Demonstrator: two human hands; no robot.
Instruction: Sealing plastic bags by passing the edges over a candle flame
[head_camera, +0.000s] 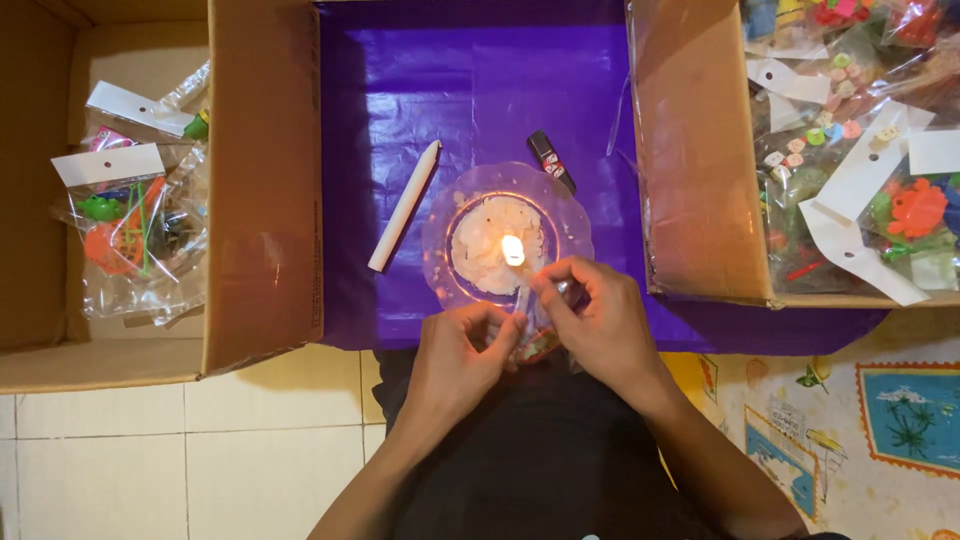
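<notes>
Nearest the camera: two bare forearms over a dark lap, meeting at the near edge of a purple sheet (480, 90).

Left hand (460, 355): fingers (500, 335) pinched on the near end of a small clear bag (533, 335) with coloured bits inside. Right hand (600, 320): fingers (550, 282) clenched on the same bag at its upper edge, just beside the flame. Both hands grasp the bag between them; the hands nearly touch.

Flame (513, 250): small, bright, burning on a candle stub that stands in a pool of white wax (490, 245). The wax fills the middle of a clear scalloped plate (445, 215). The plate sits on the purple sheet, just ahead of the hands. The bag's top edge lies at the plate's near rim, close under the flame.

On the sheet, left of the plate: an unlit white candle (405, 205), lying at a slant, its tip pointing away. Behind the plate to the right: a small dark lighter (551, 161), lying flat.

Left box (260, 180): cardboard, open, holding clear packets of toys (125, 225) with white header cards. Right box (695, 160): cardboard, holding many more packets (860, 150) of the same kind, piled loosely.

Floor: pale tiles at lower left; a printed mat (880, 420) at lower right.
</notes>
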